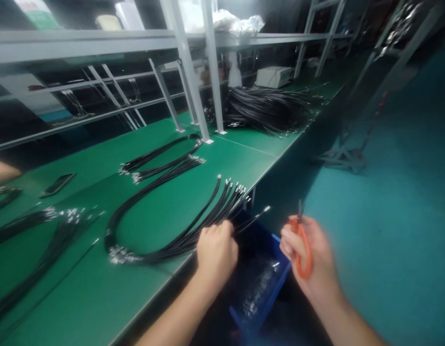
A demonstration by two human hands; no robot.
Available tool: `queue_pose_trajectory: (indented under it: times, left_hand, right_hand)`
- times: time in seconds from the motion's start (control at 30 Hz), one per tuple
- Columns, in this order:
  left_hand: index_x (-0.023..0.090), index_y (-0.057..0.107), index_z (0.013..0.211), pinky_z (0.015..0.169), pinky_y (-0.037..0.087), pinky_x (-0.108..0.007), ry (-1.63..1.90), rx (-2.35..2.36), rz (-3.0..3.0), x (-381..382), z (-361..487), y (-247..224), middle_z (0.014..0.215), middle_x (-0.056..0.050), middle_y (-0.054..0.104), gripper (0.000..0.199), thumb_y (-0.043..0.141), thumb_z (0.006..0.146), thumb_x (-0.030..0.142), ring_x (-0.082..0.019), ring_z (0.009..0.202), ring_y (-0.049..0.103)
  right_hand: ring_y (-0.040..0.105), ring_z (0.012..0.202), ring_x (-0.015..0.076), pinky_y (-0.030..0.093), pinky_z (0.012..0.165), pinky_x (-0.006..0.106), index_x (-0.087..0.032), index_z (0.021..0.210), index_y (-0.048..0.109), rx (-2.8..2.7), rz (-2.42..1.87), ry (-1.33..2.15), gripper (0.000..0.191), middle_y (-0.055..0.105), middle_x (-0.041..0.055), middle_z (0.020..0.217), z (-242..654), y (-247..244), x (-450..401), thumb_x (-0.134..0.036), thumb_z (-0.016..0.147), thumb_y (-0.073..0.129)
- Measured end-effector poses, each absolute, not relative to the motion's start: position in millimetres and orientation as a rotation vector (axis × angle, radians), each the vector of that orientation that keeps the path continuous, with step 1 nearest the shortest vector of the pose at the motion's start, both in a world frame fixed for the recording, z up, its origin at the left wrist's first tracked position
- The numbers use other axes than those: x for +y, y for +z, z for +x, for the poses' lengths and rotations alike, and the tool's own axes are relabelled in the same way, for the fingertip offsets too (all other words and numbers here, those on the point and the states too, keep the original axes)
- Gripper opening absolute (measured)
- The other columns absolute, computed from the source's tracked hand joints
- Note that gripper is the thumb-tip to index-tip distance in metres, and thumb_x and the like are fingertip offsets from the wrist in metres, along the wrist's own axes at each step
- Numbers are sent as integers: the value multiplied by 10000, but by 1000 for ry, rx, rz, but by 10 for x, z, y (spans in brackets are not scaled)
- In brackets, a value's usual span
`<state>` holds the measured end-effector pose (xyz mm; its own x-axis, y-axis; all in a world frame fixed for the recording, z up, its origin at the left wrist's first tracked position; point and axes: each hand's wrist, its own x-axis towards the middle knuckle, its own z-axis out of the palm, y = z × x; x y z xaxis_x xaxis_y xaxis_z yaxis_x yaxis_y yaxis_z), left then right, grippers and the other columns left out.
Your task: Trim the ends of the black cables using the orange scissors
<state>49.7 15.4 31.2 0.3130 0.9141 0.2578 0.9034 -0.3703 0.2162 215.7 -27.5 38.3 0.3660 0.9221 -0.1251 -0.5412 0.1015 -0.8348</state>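
Reaching over the bench edge, my left hand [218, 247] is closed round black cables near the free ends of a curved bundle [127, 206]. One or two cable ends with a silver tip [267, 208] stick out past my fist, above a blue bin [275, 290]. My right hand [318, 257] holds small cutters [304, 259] with orange handles, their short blades pointing up. The cutters are apart from the cables. Silver tips fan out along the bench beyond my left hand, and the bundle's bend lies to the left with a silvery cluster [121, 254].
More black cable bundles lie on the green bench [89, 158], with a phone-like dark object [57, 185]. Another person's hand [4, 172] shows at the far left. Shelf posts [193, 77] rise from the bench; behind them is a large cable heap [265, 108]. Small clear pieces lie in the bin.
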Motion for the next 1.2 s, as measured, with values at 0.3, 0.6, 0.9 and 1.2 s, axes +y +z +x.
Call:
queue_pose_trajectory:
  times: [0.3,0.6,0.9,1.2]
  left_hand:
    - [216,644,811,642,448,-254,877,1139,1920,-9,883,680,836,-25,594,98,564,818,160,-161,737,595]
    - [186,604,768,498,431,-222,892,1160,1534,-160,773,493,724,6,535,113,620,808,291,-111,557,522]
    - [165,657,707,651,456,-249,970,1172,1455,-145,717,520,723,-22,648,103,678,761,250,-155,688,594]
    - [192,658,707,580,436,-229,1047,1307,1668,-236,739,435,687,-4,635,82,635,785,209,-144,626,574]
  right_hand:
    - [507,579,78,398,534,185,-245,988,498,-461,-921,1228,405,616,-49,762,2098,446,-368,-135,685,743]
    - [495,546,83,392,520,200,-246,928,508,-445,-855,1126,317,582,-64,711,2050,556,-275,-133,702,700]
    - [555,599,98,439,561,203,-242,935,515,-463,-881,1258,316,638,-43,749,1939,512,-342,-140,705,706]
    - [558,562,89,455,560,207,-228,913,503,-428,-907,1257,327,632,-54,700,1884,527,-312,-119,694,721]
